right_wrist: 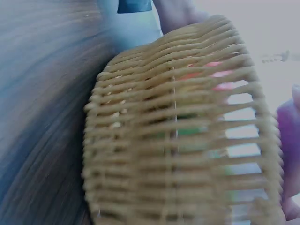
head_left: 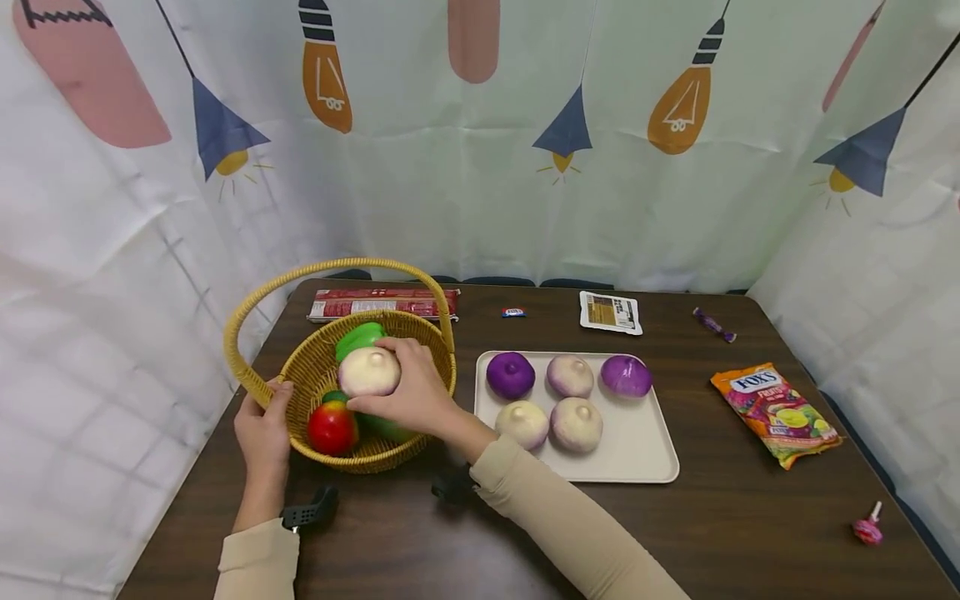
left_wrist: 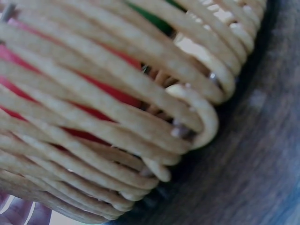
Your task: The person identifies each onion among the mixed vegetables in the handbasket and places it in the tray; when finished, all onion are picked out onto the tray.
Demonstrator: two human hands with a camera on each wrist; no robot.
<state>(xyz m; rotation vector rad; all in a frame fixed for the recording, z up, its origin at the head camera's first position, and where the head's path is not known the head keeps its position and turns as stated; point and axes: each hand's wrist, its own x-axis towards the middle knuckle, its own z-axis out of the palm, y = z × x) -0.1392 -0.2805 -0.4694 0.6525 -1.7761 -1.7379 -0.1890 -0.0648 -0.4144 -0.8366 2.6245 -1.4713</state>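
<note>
A yellow wicker basket (head_left: pixel 311 367) stands at the left of the table, its tall handle arching over it. My left hand (head_left: pixel 261 429) grips its left rim beside the foot of the handle. Over the basket's opening, my right hand (head_left: pixel 408 390) holds a white-and-purple turnip (head_left: pixel 369 372) between thumb and fingers. Inside lie a red tomato-like fruit (head_left: pixel 332 428) and a green pepper (head_left: pixel 360 340); another green thing (head_left: pixel 386 427) is partly hidden under the right hand. The wicker wall (right_wrist: pixel 164 131) fills much of the right wrist view.
Right of the basket, a white tray (head_left: pixel 637 454) bears several purple and whitish turnips (head_left: pixel 575 424). Behind lie a red long packet (head_left: pixel 337 305), a tiny wrapped sweet (head_left: pixel 513 312) and a white sachet (head_left: pixel 611 312). A purple candy (head_left: pixel 714 325), Fox's bag (head_left: pixel 776 412) and lollipop (head_left: pixel 868 527) lie rightward.
</note>
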